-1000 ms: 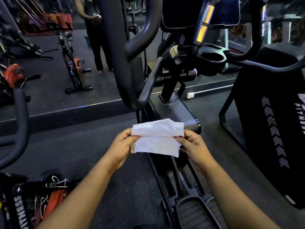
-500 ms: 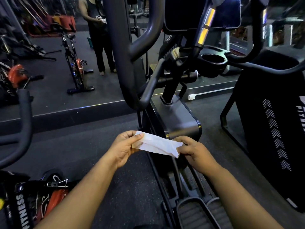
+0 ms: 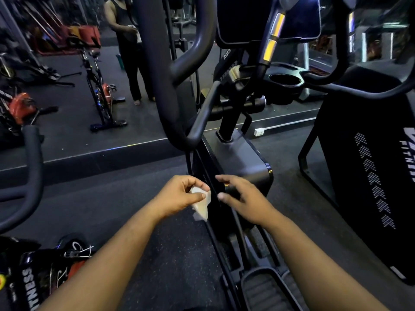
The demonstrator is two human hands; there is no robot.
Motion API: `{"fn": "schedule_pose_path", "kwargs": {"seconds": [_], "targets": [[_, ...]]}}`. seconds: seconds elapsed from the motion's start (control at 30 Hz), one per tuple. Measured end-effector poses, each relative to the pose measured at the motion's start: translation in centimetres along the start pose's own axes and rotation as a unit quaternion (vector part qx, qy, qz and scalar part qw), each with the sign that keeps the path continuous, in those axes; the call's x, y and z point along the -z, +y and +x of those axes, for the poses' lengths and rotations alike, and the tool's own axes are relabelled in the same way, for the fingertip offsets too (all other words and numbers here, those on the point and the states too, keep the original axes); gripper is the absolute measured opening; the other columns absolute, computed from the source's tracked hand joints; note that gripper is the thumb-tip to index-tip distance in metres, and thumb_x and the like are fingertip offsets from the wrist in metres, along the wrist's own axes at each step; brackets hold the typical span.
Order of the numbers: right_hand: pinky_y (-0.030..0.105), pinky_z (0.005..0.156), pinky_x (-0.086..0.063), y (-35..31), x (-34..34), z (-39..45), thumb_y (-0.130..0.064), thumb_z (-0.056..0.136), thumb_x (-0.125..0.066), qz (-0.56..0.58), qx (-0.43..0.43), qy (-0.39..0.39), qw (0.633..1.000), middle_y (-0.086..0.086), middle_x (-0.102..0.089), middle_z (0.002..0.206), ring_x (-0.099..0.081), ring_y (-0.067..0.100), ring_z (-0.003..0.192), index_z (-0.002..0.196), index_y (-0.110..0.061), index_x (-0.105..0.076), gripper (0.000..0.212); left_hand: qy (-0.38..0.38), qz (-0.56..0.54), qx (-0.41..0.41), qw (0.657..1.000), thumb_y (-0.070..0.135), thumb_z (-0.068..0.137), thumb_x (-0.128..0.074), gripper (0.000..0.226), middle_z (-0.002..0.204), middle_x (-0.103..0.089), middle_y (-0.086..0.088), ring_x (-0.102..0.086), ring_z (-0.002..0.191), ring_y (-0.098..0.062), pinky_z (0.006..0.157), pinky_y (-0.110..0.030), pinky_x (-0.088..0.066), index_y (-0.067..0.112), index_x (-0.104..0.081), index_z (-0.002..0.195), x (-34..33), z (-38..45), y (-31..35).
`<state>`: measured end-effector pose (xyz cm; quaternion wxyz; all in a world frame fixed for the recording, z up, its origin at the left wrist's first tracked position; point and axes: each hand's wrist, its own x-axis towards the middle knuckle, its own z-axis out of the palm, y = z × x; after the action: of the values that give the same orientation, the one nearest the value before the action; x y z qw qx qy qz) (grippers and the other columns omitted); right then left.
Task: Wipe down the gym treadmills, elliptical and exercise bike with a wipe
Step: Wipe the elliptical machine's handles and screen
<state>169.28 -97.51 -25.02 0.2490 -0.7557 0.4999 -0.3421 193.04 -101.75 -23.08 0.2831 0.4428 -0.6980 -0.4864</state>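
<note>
My left hand (image 3: 179, 196) pinches the folded wipe (image 3: 202, 204) just left of the elliptical's housing (image 3: 242, 162), right hand (image 3: 244, 198) loose and empty; it looks limp, light, best bunched into the palm.

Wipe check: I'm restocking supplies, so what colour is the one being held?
White, plain; the wipe shows in the head view, held by the left hand.

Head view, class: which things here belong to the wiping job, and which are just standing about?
Job:
wipe, pinched in the left hand
right hand, empty
elliptical

Standing about:
spin bike by the mirror
wall socket
</note>
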Motion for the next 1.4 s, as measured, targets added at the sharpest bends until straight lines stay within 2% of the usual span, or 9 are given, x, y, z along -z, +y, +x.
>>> {"fn": "schedule_pose_path", "kwargs": {"seconds": [0.1, 0.2, 0.3, 0.4, 0.57, 0.77, 0.93, 1.07, 1.4], "targets": [[0.013, 0.09, -0.043, -0.6, -1.4, 0.9, -0.037, 0.09, -0.076, 0.018, -0.016, -0.065, 0.998, -0.014, -0.065, 0.127, -0.058, -0.004, 0.114, 0.136, -0.022, -0.06, 0.051, -0.043, 0.055, -0.038, 0.997, 0.001, 0.088, -0.071, 0.026, 0.095, -0.077, 0.002, -0.07, 0.085, -0.016, 0.077, -0.034, -0.054, 0.022, -0.078, 0.103, 0.7, 0.3, 0.7], [0.027, 0.068, -0.045, -0.4, -2.4, 0.9, -0.027, 0.091, -0.076, 0.07, -0.039, -0.048, 0.996, -0.01, -0.066, 0.082, -0.056, -0.001, 0.075, 0.092, -0.021, -0.069, 0.011, -0.047, 0.086, -0.071, 0.993, -0.002, 0.088, -0.067, 0.035, 0.105, -0.075, 0.007, -0.07, 0.099, -0.018, 0.086, -0.034, -0.055, 0.024, -0.075, 0.11, 1.6, 0.4, 1.1], [0.031, 0.071, -0.052, -0.3, -3.1, 0.4, -0.017, 0.094, -0.072, 0.189, -0.095, -0.03, 0.977, 0.0, -0.073, 0.084, -0.064, 0.008, 0.077, 0.092, -0.012, -0.071, 0.006, 0.015, 0.02, -0.086, 0.996, 0.008, 0.093, -0.071, 0.035, 0.117, -0.071, 0.005, -0.067, 0.108, -0.01, 0.091, -0.025, -0.054, 0.026, -0.067, 0.123, 1.8, -0.1, 0.8], [0.028, 0.07, -0.054, -1.0, -3.7, -0.2, -0.01, 0.097, -0.067, 0.337, -0.176, 0.01, 0.925, 0.01, -0.074, 0.089, -0.068, 0.017, 0.079, 0.099, -0.001, -0.067, 0.01, 0.085, -0.124, 0.027, 0.988, 0.035, 0.096, -0.067, 0.035, 0.124, -0.068, -0.002, -0.066, 0.112, -0.014, 0.094, -0.031, -0.055, 0.027, -0.06, 0.13, 0.0, -1.6, -0.9], [0.031, 0.065, -0.056, -2.1, -4.2, -1.2, -0.01, 0.102, -0.057, 0.447, -0.268, 0.04, 0.853, 0.016, -0.075, 0.101, -0.072, 0.023, 0.086, 0.106, -0.004, -0.066, 0.012, -0.049, -0.245, 0.196, 0.948, 0.049, 0.099, -0.056, 0.048, 0.119, -0.074, -0.013, -0.069, 0.111, -0.031, 0.1, -0.049, -0.049, 0.009, -0.067, 0.123, -4.0, -3.8, -3.9], [0.045, 0.08, -0.058, -3.8, -1.4, -1.1, 0.002, 0.096, -0.06, 0.434, -0.219, 0.026, 0.873, 0.017, -0.074, 0.111, -0.072, 0.029, 0.099, 0.123, -0.007, -0.062, 0.029, 0.035, -0.249, 0.086, 0.964, 0.006, 0.096, -0.065, 0.022, 0.109, -0.077, -0.011, -0.072, 0.097, -0.025, 0.079, -0.036, -0.059, 0.008, -0.069, 0.117, -2.6, -2.4, -0.3], [0.024, 0.078, -0.054, -6.8, 2.4, -0.1, 0.017, 0.088, -0.062, 0.27, -0.028, 0.112, 0.956, 0.0, -0.077, 0.094, -0.069, 0.008, 0.088, 0.096, -0.009, -0.078, 0.031, 0.042, -0.188, -0.097, 0.976, -0.003, 0.092, -0.065, 0.012, 0.09, -0.076, -0.006, -0.069, 0.083, -0.018, 0.076, -0.031, -0.057, 0.005, -0.074, 0.097, -0.2, -2.1, 4.1], [0.023, 0.081, -0.053, -7.2, 3.1, 0.2, 0.026, 0.079, -0.056, 0.182, 0.024, 0.154, 0.971, 0.001, -0.074, 0.099, -0.071, 0.017, 0.096, 0.074, -0.01, -0.078, 0.043, 0.025, -0.174, -0.111, 0.978, -0.018, 0.092, -0.053, 0.041, 0.091, -0.074, -0.005, -0.067, 0.079, -0.022, 0.071, -0.03, -0.055, 0.014, -0.077, 0.08, 0.2, -2.0, 5.8], [0.02, 0.062, -0.048, -8.4, 2.2, -0.2, 0.021, 0.089, -0.046, 0.26, -0.111, 0.237, 0.929, 0.001, -0.071, 0.078, -0.061, 0.009, 0.068, 0.082, -0.003, -0.067, 0.032, -0.019, -0.271, 0.025, 0.962, 0.035, 0.092, -0.072, 0.038, 0.11, -0.076, -0.006, -0.071, 0.09, -0.018, 0.077, -0.036, -0.058, 0.017, -0.065, 0.124, -1.6, -1.0, 4.6]]}}
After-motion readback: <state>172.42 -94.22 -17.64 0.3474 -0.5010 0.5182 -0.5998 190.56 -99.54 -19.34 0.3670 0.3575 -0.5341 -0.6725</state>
